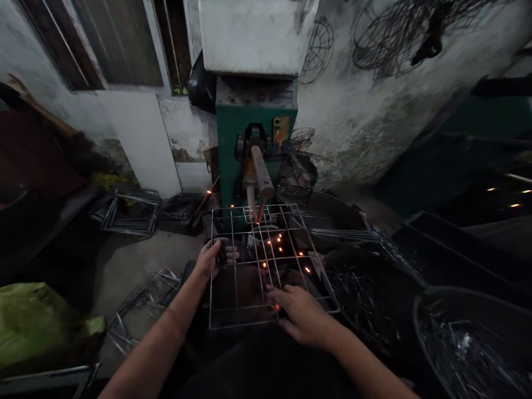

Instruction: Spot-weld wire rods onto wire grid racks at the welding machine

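A rectangular wire grid (237, 308) lies level in front of me, its far side at the electrodes of a green spot welder (226, 133). My left hand (214, 257) is closed around the grid's left edge, thumb above and fingers below. At the near middle, my right hand (301, 313) grips the grid's wires, though its fingertips are partly hidden and blurred. The welder's upper electrode arm (261, 174) points down to the wires, where a small glow shows. Orange sparks are scattered below the grid and near my right fingers.
Bent wire frames (128, 213) are stacked at left, with more frames (145, 293) on the floor. A green sack (37, 321) stands at lower left. Dark basins of metal pieces (469, 343) sit at right. A person's arm (45, 113) shows at far left.
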`<state>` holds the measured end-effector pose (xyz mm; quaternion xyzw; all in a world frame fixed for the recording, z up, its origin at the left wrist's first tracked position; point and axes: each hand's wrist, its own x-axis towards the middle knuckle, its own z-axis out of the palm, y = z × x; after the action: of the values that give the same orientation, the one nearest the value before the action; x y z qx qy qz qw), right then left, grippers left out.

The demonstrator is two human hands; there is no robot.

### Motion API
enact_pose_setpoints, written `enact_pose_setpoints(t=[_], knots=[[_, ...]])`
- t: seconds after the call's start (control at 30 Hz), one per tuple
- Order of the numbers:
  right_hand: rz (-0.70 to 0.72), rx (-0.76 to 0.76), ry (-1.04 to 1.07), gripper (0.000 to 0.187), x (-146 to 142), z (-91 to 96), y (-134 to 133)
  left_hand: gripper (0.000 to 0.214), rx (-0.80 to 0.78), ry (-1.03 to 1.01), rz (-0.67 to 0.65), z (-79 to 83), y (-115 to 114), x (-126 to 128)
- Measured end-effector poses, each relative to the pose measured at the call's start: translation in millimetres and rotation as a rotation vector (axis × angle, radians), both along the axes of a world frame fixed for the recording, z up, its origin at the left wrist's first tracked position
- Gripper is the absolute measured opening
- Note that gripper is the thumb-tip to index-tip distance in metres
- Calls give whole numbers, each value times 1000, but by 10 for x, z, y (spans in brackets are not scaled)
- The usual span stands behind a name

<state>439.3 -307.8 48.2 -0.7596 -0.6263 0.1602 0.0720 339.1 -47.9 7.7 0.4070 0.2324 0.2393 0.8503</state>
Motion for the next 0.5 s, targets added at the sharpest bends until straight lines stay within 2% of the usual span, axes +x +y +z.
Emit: enact_pose_setpoints(t=[0.1,0.13,0.2,0.3,0.5], knots=[[-118,2,-110,72,23,-1,-76,36,9,-15,11,6,-16,-11],[-169,-23,-142,71,50,12,-102,36,17,-26,18,4,-15,-10],[-243,-95,-181,58,126,68,-133,38,26,-53,21,-4,5,5],[-257,-165,-212,37,268,213,-86,38,27,-97,22,-28,90,78],[-204,-158,-351,33,624,455,318,28,26,-144,90,2,450,351]])
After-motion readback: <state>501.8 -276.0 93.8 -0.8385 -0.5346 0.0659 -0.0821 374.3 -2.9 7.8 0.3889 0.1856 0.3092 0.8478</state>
